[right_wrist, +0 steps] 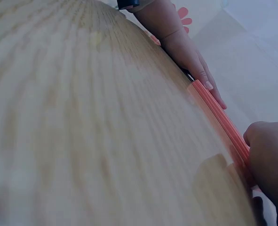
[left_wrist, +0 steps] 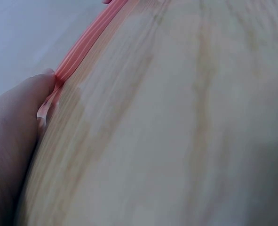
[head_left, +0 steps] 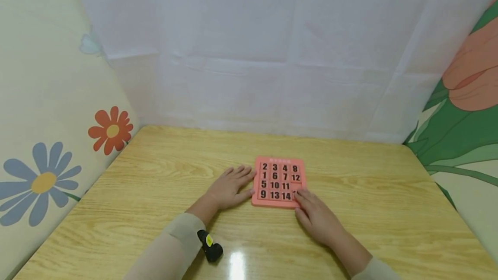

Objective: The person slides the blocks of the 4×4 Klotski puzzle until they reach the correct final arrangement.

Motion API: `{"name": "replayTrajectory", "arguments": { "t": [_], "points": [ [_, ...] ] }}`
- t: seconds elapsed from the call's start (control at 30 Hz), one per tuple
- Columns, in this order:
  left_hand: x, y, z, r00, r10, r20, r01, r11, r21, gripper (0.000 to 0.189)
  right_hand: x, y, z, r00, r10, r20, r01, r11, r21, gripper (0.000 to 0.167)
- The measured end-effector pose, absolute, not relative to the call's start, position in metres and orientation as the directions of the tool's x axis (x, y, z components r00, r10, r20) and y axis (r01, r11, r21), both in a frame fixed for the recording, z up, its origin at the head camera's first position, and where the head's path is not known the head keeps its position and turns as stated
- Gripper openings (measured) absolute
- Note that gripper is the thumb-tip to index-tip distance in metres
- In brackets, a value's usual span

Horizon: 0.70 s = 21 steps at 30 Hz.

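A pink sliding number puzzle [head_left: 279, 204] lies flat on the table, its black numbers facing up. Its top row reads 2, 3, 4, 8, and a gap shows at the right end of the third row. My left hand [head_left: 230, 188] rests palm down along the left side, fingers extended, with fingertips and thumb at the frame. From the right, my right hand [head_left: 320, 218] reaches over the frame and touches the bottom-right tile, mostly covering its number. The thumb stays outside by the lower-right corner. In the right wrist view, the puzzle frame [right_wrist: 221, 119] appears edge-on between both hands.
The wood-grain table [head_left: 163, 159] extends around the puzzle. White sheeting [head_left: 249, 55] hangs behind its far edge, and flower-patterned panels [head_left: 43, 98] stand on both sides. A black device with a yellow label [head_left: 210, 247] is at my left sleeve.
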State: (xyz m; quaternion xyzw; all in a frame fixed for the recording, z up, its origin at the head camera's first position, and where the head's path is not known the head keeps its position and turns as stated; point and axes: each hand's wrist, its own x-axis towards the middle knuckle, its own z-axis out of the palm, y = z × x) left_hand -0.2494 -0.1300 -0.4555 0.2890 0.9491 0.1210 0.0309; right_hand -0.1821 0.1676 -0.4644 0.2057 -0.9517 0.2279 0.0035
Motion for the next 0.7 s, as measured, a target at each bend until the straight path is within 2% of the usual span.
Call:
{"name": "replayTrajectory", "arguments": {
  "t": [0.7],
  "points": [
    [-0.2506,-0.1305,-0.4572,-0.831,0.556,0.017,0.543,0.804,0.242,0.065,-0.1739,0.1682,-0.4611,-0.912,-0.393,0.115,-0.402,0.809,-0.429,0.047]
  ]
}}
